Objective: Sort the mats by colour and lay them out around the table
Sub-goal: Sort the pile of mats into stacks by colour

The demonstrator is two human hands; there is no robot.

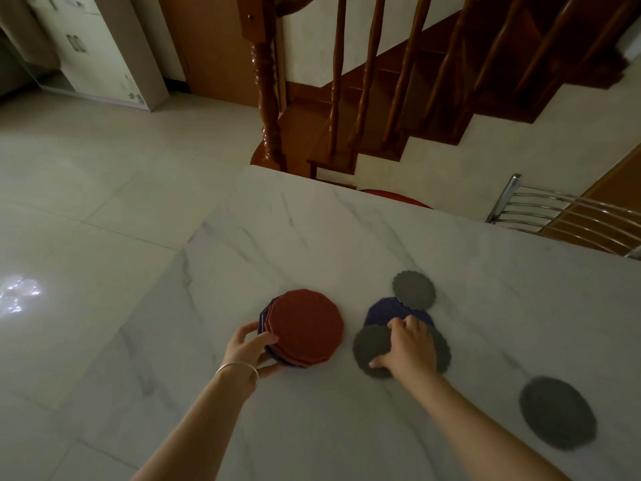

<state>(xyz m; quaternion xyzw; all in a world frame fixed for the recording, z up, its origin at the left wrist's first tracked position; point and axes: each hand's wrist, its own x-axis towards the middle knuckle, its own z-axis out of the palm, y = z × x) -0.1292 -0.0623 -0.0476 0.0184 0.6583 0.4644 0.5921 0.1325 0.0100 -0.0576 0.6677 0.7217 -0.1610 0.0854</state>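
A stack of round mats (pixel 305 326), red on top with blue ones beneath, lies on the white marble table (pixel 347 234). My left hand (pixel 255 348) grips the stack's near left edge. To its right a blue mat (pixel 385 312) lies flat, with a small grey scalloped mat (pixel 413 289) overlapping its far edge. My right hand (pixel 409 348) presses down on a larger grey mat (pixel 373 347) that overlaps the blue mat's near edge; its thumb hooks the mat's near rim. Another grey mat (pixel 556 411) lies alone at the near right.
The table's left edge runs diagonally, with tiled floor (pixel 86 220) beyond it. A metal chair back (pixel 569 216) stands at the table's far right edge. A wooden staircase with banisters (pixel 364 98) rises behind, and a red stool top (pixel 392 196) peeks over the far edge.
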